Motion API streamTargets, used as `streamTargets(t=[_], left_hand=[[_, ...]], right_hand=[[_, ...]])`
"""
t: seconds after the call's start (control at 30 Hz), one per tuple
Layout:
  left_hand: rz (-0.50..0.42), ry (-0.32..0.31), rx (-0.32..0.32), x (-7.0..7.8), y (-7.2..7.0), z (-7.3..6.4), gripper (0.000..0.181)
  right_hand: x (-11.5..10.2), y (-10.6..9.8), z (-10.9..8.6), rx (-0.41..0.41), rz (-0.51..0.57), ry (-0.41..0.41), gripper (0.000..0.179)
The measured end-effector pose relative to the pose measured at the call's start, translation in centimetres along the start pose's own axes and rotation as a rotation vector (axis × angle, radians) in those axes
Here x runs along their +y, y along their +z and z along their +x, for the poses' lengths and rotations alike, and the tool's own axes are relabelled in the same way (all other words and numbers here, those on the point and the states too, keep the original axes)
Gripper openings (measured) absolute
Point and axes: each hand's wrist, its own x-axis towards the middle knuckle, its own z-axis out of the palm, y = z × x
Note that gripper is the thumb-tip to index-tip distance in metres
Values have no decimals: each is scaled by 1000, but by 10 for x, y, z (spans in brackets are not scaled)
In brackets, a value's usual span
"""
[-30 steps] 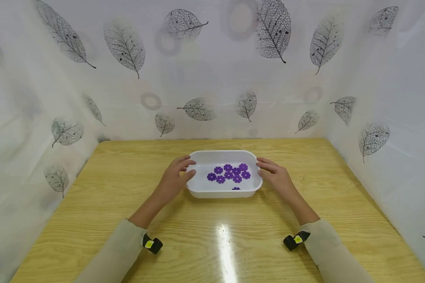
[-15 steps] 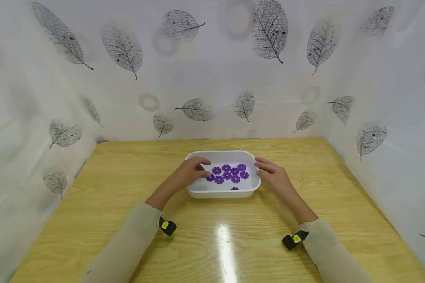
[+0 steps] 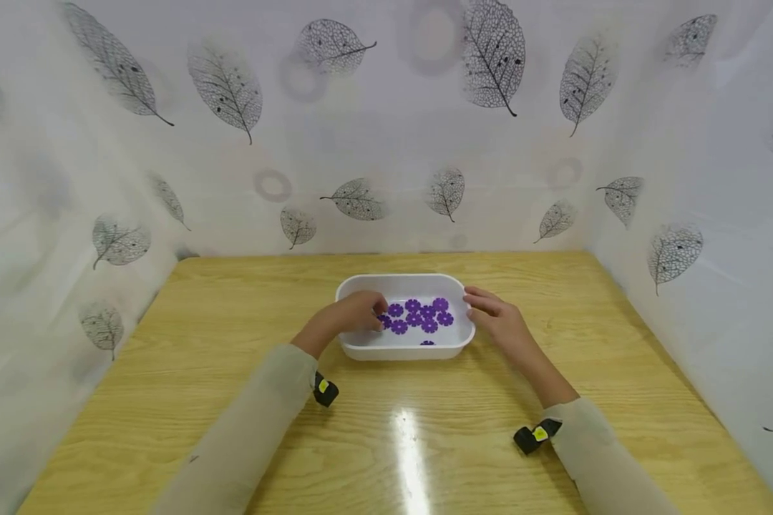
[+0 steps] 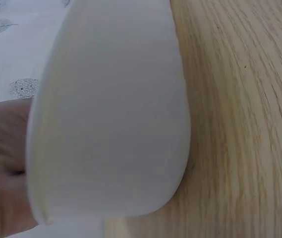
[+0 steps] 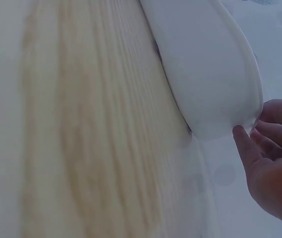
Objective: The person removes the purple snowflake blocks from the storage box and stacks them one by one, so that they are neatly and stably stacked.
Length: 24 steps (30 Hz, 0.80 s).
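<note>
A white plastic tray with rounded ends sits on the wooden table, holding several purple flower-shaped discs. My left hand reaches over its left end, fingers bent down inside. Its thumb and fingertips are at the leftmost purple disc, which they partly cover; whether they pinch it I cannot tell. In the left wrist view, the tray's wall hides most of that hand. My right hand holds the tray's right end. The right wrist view shows the thumb against the outside wall, with fingers behind the rim.
Wooden table surrounds the tray. A white curtain printed with grey leaves rises along the back and both sides. Black wrist cameras are strapped at the beige sleeves.
My left hand has left the tray's left rim, moved right and gone down inside to the leftmost disc, fingers bending. My right hand has stayed at the right end.
</note>
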Motion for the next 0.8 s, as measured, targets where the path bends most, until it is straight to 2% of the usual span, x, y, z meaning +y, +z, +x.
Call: streamTargets(t=[0.13, 0.33, 0.6, 0.8], left_hand=[[17, -39, -1, 2, 5, 7, 37], [-4, -83, 9, 2, 9, 10, 38], [-2, -93, 20, 2, 11, 9, 34], [4, -71, 41, 4, 13, 6, 31]], right_hand=[[2, -1, 0, -5, 25, 1, 39], [1, -1, 0, -13, 19, 9, 39], [0, 0, 1, -20, 10, 2, 39], [-1, 0, 1, -15, 18, 3, 39]])
